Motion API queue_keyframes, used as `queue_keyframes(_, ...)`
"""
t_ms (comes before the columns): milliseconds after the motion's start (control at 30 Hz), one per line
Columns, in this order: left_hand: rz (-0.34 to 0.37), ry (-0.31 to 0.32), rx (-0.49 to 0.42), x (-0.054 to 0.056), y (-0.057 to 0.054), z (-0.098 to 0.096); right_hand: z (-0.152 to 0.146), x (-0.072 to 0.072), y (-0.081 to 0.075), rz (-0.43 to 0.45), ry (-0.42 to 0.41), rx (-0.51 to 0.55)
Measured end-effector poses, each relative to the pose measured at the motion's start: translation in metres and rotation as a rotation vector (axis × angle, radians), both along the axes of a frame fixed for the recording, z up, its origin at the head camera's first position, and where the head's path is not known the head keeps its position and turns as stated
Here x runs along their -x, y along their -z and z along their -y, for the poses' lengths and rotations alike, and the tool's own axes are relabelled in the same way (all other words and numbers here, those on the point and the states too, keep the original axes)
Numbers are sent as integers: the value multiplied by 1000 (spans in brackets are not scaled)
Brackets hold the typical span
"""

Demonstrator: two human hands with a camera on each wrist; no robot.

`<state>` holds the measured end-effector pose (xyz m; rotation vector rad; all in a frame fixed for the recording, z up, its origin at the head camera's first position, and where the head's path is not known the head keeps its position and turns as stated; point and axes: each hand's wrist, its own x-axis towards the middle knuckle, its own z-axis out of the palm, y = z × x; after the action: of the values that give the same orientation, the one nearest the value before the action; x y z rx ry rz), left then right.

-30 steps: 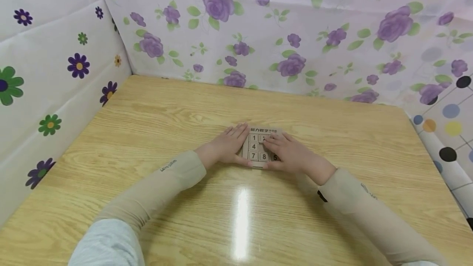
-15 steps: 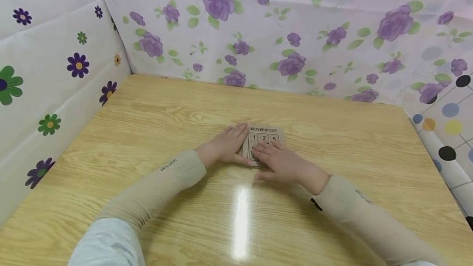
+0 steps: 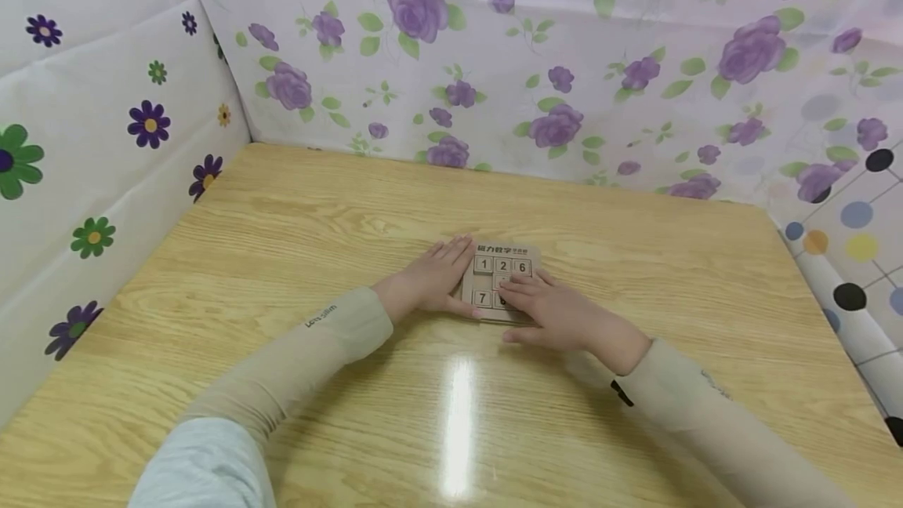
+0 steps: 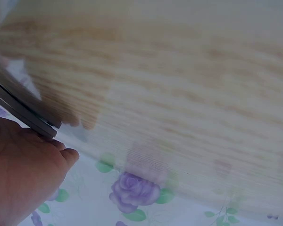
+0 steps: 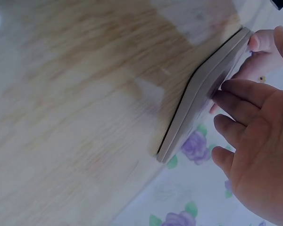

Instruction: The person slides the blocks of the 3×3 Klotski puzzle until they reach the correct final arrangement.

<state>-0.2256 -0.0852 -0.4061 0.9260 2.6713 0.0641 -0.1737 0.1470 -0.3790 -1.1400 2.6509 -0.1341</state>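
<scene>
A light wooden sliding number puzzle (image 3: 502,250) lies flat on the table, with printed Chinese characters along its far edge. Tiles 1, 2 and 6 form the top row, and the left slot of the middle row is vacant. My left hand (image 3: 432,277) rests along the puzzle's left side, fingers straight, thumb at the near left corner. Straight fingers of my right hand (image 3: 553,312) reach over the middle and right tiles, hiding several; its thumb is off the near edge. In the right wrist view the puzzle's side (image 5: 198,94) shows beside the fingertips.
The wood-grain table (image 3: 339,210) spreads around the puzzle, with a bright reflection in front. A purple-flowered sheet (image 3: 458,61) hangs behind the table, and a sheet with coloured flowers (image 3: 106,139) covers the left side.
My right hand has swept left across the tiles and then back right. The 4 tile has left the left slot of the middle row; tile 6 now shows at top right. The left hand stays put.
</scene>
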Motion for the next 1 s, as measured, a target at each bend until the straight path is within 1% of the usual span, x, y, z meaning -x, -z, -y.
queue_keyframes(133, 1, -3, -3, 0, 1, 1, -1, 1, -1, -5, -2, 8)
queue_keyframes(300, 14, -2, -16, -2, 1, 1, 4, 4, -3, -14, -3, 21)
queue_keyframes(500, 16, 1, -12, -3, 3, 0, 17, 16, -1, -19, -11, 27)
queue_keyframes(667, 18, 6, -16, -4, 4, -1, 22, 23, 4, 10, -3, 15)
queue_keyframes(767, 19, 8, -16, -3, 2, -1, 21, 22, 5, 29, 5, 17)
queue_keyframes(867, 17, 7, -13, -2, 0, -1, 21, 18, 4, 40, 5, 30)
queue_keyframes(1000, 5, 6, 0, -1, -1, 0, 21, 10, 3, 16, -32, 32)
